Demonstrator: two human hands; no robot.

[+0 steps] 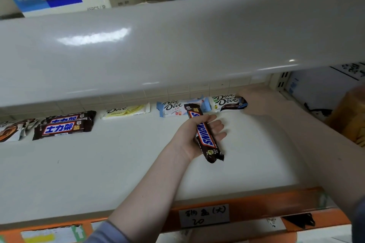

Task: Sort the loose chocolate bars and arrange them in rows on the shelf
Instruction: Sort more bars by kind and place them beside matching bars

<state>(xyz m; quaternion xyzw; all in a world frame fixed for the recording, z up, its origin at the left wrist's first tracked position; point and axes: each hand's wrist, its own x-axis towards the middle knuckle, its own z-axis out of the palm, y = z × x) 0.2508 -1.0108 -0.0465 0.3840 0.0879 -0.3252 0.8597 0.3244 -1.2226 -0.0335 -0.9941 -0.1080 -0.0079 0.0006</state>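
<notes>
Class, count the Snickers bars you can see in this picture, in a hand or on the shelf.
3. One Snickers bar is in the left hand; two Snickers bars lie at the shelf's back left. More may be hidden.

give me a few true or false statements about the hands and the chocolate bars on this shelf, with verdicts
1. The left hand holds a Snickers bar. True.
2. The right hand is at the front edge of the shelf. False: it reaches to the back of the shelf, at the dark Dove bars.
3. The yellow Dove bar lies between the brown Snickers bars and the light blue Dove bars. True.
4. The held Snickers bar lies flat on the shelf. False: it is lifted in the hand, above the shelf.
5. The Dove bars lie at the front of the shelf. False: they sit along the back.
</notes>
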